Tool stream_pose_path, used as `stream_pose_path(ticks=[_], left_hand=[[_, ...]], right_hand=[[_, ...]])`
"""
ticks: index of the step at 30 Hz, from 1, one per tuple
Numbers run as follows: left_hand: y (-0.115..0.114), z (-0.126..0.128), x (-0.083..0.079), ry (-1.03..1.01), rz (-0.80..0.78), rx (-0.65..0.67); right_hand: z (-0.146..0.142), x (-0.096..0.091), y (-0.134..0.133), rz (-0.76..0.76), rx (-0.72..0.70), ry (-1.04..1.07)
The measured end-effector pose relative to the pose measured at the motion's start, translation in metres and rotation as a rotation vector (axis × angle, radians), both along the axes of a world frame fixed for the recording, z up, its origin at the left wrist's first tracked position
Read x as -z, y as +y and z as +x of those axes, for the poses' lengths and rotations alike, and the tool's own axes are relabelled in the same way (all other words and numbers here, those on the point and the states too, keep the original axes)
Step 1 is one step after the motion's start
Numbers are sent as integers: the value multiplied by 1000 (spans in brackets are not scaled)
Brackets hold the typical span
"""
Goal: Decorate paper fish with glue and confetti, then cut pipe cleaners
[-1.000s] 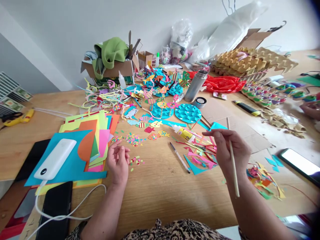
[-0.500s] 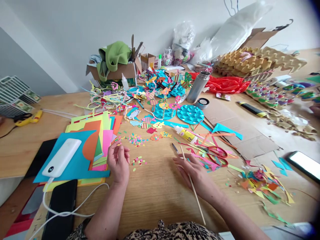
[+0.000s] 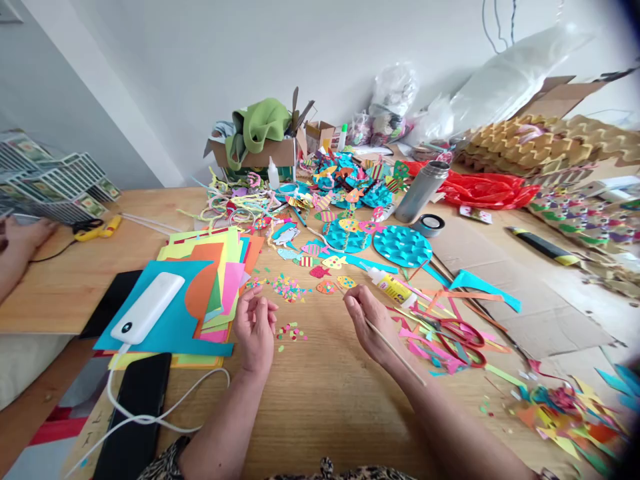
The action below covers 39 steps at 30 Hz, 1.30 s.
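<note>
My right hand (image 3: pixel 367 323) is closed around a thin wooden stick (image 3: pixel 400 357), held much like a pen. Its far tip is close to a yellow paper fish with dots (image 3: pixel 346 283); whether it touches cannot be made out. To the left, my left hand (image 3: pixel 255 327) rests palm up, fingers loosely curled, with nothing visible in it. Round paper dots (image 3: pixel 291 331) lie just beside it, and a heap of small confetti (image 3: pixel 289 288) lies beyond its fingertips. Several more paper fish, among them a red one (image 3: pixel 320 272), lie ahead.
A glue bottle (image 3: pixel 395 288), red-handled scissors (image 3: pixel 463 340) and paper scraps lie to the right. Blue painted egg-tray discs (image 3: pixel 403 247) and a steel flask (image 3: pixel 423 192) stand farther back. Coloured paper (image 3: pixel 150 287) bears a power bank (image 3: pixel 149 307). Another person's hand (image 3: pixel 30 233) is far left.
The camera has turned left, bringing another person's arm into view. My right hand has closed more tightly on the stick, and its tip now points forward toward the fish.
</note>
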<state>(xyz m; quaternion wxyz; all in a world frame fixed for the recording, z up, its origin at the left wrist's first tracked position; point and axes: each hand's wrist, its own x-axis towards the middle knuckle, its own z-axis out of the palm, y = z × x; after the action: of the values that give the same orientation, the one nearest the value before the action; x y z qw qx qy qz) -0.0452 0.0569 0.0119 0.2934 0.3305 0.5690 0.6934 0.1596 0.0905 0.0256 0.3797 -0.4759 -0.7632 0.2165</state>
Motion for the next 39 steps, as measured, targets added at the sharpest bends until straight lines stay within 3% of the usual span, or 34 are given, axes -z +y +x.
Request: stream_pose_path(ticks=[5, 14, 21, 24, 34, 36, 39], left_hand=[[0, 0, 2, -12, 2, 1], [-1, 0, 1, -13, -10, 7], [0, 2, 0, 8, -11, 20], [0, 2, 0, 7, -10, 19], [0, 2, 1, 1, -19, 23], [0, 2, 1, -4, -21, 26], [-1, 2, 2, -10, -27, 34]], right_hand=[[-1, 9, 4, 6, -55, 58], [6, 13, 4, 97, 149, 81], [2, 11, 0, 111, -90, 8], [1, 13, 2, 119, -120, -34], [9, 23, 2, 122, 211, 94], [8, 22, 2, 116, 173, 94], [6, 19, 2, 107, 9, 89]])
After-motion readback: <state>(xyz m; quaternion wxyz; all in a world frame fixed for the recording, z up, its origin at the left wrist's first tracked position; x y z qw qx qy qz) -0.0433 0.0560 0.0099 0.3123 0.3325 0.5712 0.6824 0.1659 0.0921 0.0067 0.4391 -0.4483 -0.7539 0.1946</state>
